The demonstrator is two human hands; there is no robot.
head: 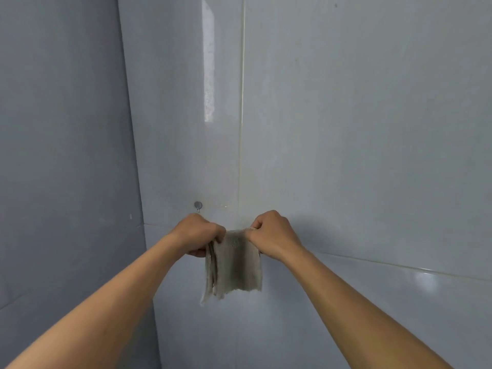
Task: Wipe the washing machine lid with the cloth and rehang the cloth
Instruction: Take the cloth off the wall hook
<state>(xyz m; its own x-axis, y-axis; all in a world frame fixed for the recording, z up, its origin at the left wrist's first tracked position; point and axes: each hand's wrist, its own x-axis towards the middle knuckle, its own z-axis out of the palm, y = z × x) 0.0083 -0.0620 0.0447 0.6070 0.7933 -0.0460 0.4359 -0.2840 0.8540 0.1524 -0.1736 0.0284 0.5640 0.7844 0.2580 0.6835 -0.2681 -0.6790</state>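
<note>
A worn beige-grey cloth [235, 265] hangs folded in front of the tiled wall, held up by its top edge. My left hand [199, 233] pinches its upper left corner and my right hand [271, 234] pinches its upper right corner. The cloth's lower edge is frayed and dangles free. A small round metal hook [198, 205] is fixed to the wall just above my left hand, with nothing on it. The washing machine lid is out of view.
Glossy pale grey wall tiles [346, 129] fill the view, with a vertical grout line [241, 102] above the cloth. A darker side wall [61, 155] meets them at a corner on the left.
</note>
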